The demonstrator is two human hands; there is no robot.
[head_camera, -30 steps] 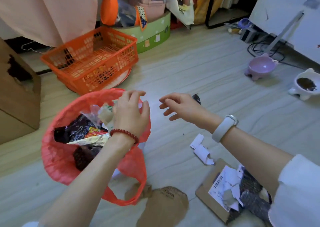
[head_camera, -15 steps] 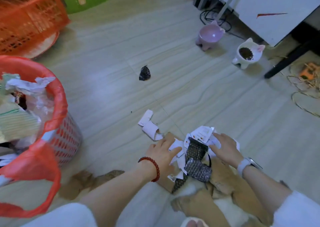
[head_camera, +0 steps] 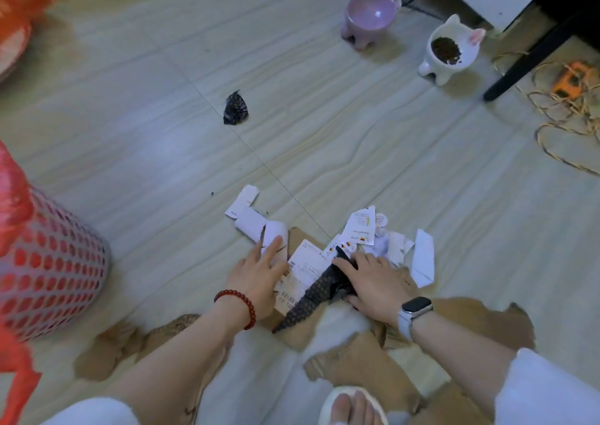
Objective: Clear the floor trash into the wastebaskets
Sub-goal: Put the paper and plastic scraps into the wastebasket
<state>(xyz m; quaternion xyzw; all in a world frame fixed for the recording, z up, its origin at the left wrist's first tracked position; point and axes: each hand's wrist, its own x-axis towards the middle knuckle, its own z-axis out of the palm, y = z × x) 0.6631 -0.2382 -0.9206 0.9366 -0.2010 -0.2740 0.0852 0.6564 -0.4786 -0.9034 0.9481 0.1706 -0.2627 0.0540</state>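
Observation:
A pile of torn white paper scraps (head_camera: 365,231) and a dark dotted wrapper (head_camera: 311,298) lies on a brown cardboard sheet (head_camera: 297,239) on the floor in front of me. My left hand (head_camera: 258,278) rests flat on a printed slip, fingers apart. My right hand (head_camera: 373,281) curls over the dark wrapper, thumb under it. A curled white paper strip (head_camera: 248,221) lies just beyond my left fingers. A crumpled black scrap (head_camera: 235,108) sits alone farther out. The mesh wastebasket (head_camera: 52,281) with a red bag liner stands at the left.
Torn brown cardboard pieces (head_camera: 367,369) lie around my slippered foot (head_camera: 350,405). A purple pet bowl (head_camera: 370,12) and a white cat bowl with kibble (head_camera: 451,51) stand far right, beside a black table leg (head_camera: 535,54) and loose rope (head_camera: 568,116).
Both hands left the wastebasket's rim and dropped onto the paper pile. The view swung right and down, and the right hand has closed over the dark wrapper.

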